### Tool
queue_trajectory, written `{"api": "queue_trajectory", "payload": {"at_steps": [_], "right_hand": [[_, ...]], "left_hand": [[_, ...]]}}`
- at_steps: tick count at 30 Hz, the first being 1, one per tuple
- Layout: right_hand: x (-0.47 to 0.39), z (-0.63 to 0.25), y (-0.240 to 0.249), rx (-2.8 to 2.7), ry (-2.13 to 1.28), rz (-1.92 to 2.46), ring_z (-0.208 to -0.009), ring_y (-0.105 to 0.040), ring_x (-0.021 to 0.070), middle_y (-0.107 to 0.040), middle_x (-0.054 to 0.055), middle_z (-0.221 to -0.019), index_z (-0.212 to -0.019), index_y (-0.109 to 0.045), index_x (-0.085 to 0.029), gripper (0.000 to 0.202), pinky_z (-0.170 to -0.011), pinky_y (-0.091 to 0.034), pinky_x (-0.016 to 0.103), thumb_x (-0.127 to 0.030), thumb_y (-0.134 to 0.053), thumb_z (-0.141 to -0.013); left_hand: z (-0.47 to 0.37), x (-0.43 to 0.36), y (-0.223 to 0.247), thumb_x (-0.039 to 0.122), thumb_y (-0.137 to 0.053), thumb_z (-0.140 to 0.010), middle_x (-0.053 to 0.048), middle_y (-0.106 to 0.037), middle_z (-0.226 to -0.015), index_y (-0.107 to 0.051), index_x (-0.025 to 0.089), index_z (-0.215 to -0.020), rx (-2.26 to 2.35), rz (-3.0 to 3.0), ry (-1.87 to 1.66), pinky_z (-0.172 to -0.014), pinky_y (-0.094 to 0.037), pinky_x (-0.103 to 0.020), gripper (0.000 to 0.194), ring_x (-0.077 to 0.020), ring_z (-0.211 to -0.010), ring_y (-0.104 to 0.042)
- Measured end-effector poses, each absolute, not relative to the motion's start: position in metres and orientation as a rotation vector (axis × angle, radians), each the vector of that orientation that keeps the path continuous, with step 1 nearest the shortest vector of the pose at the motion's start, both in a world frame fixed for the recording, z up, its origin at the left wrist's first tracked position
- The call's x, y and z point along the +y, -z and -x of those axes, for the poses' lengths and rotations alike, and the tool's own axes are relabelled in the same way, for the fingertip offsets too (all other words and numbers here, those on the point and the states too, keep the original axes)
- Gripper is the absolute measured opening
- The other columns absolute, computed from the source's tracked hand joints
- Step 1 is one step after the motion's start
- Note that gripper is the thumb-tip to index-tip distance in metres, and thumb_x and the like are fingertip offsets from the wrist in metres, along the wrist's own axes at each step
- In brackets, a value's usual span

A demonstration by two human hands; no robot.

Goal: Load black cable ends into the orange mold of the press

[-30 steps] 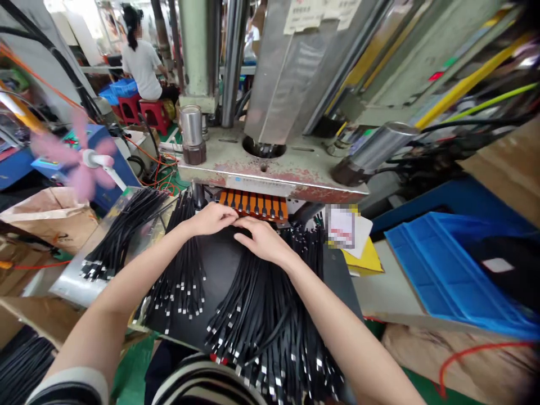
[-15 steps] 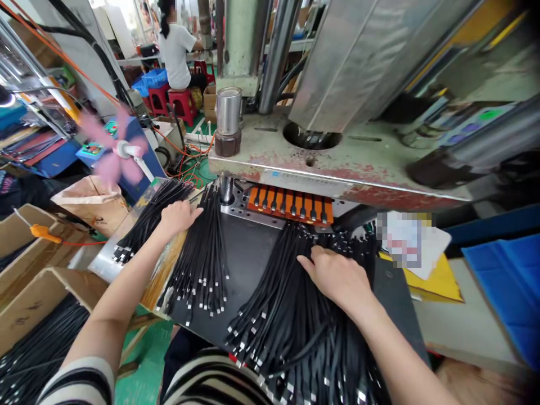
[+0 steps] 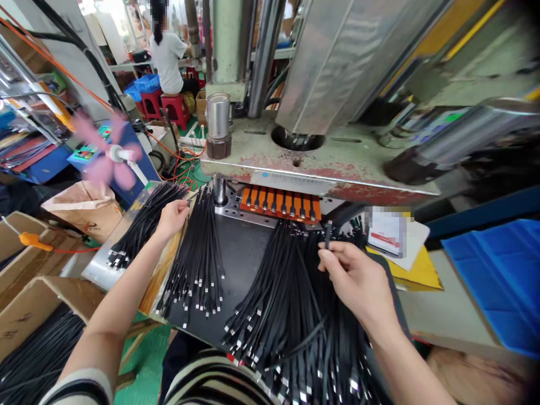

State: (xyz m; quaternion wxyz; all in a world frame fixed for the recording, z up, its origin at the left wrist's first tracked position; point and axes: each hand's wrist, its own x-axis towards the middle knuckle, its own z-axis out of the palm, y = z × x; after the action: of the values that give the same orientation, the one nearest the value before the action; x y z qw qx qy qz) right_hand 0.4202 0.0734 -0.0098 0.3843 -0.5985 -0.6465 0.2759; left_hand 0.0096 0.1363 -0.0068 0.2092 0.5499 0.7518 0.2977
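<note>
One cable (image 3: pixel 328 235), tip up, long axis nearly upright, pinched in our right hand (image 3: pixel 358 278) near the far right corner of the desk (image 3: pixel 239 256). Our left hand (image 3: pixel 172 218): fingertips together by the bundle (image 3: pixel 197 256) at the left edge; whether gripping, we cannot tell.

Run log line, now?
left hand: at flat black cables, grip unclear | right hand: pinching black cable end | orange block: black connectors across

the cable pile (image 3: pixel 278 292) lies right of the middle bunch (image 3: pixel 198 253) on the worktop (image 3: pixel 240 253), before the press (image 3: pixel 270 164)
</note>
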Motion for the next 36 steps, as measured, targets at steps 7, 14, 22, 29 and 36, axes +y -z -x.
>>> {"api": "queue_trajectory", "payload": {"at_steps": [7,14,22,29,36], "right_hand": [[0.072,-0.385,-0.041,-1.95,-0.687,1.105,-0.069,-0.068,0.0182,-0.074,0.004,-0.086,-0.086,-0.072,-0.021,0.027,-0.066,-0.051,0.028,-0.034,-0.052,-0.099],[0.068,-0.365,-0.095,-1.906,-0.641,0.745,-0.075,-0.067,0.0149,-0.073,0.003,-0.087,-0.095,-0.07,-0.019,0.016,-0.07,-0.051,0.024,-0.024,-0.055,-0.099],[0.073,-0.356,-0.114,-1.769,-0.676,0.79,-0.058,-0.053,0.0126,-0.059,-0.001,-0.064,-0.071,-0.061,-0.018,0.035,-0.058,-0.041,0.025,-0.038,-0.055,-0.099],[0.09,-0.34,-0.04,-2.064,-1.228,0.898,-0.056,-0.044,0.01,-0.053,-0.005,-0.062,-0.074,-0.066,-0.016,0.027,-0.055,-0.031,0.023,-0.035,-0.062,-0.092],[0.08,-0.334,0.002,-2.571,-1.085,1.111,-0.078,-0.06,0.0166,-0.063,0.003,-0.085,-0.084,-0.067,-0.016,0.008,-0.073,-0.04,0.026,-0.021,-0.072,-0.086]], "left_hand": [[-0.068,0.106,-0.069,0.026,-0.056,-0.09,-0.003,-0.065,-0.083,-0.069,0.014,-0.101,1.503,-2.113,-1.125,-0.067,-0.045,-0.023,0.02,-0.0126,-0.072,-0.058],[-0.148,0.073,-0.147,0.017,-0.059,-0.093,0.0,-0.067,-0.082,-0.067,0.016,-0.102,1.022,-2.501,-1.139,-0.059,-0.042,-0.02,0.012,-0.0072,-0.062,-0.056],[-0.186,0.084,-0.157,0.026,-0.062,-0.093,0.001,-0.059,-0.072,-0.064,0.016,-0.084,0.906,-2.271,-1.138,-0.053,-0.047,-0.021,0.014,-0.0083,-0.058,-0.059],[-0.148,0.125,-0.124,0.036,-0.063,-0.092,0.003,-0.056,-0.075,-0.052,0.018,-0.082,1.334,-1.793,-1.467,-0.043,-0.039,-0.012,0.023,-0.0053,-0.053,-0.06],[-0.039,0.157,-0.018,0.027,-0.06,-0.084,0.007,-0.047,-0.049,-0.043,0.02,-0.068,1.885,-1.443,-1.343,-0.04,-0.033,-0.017,0.025,-0.0083,-0.038,-0.049]]}}
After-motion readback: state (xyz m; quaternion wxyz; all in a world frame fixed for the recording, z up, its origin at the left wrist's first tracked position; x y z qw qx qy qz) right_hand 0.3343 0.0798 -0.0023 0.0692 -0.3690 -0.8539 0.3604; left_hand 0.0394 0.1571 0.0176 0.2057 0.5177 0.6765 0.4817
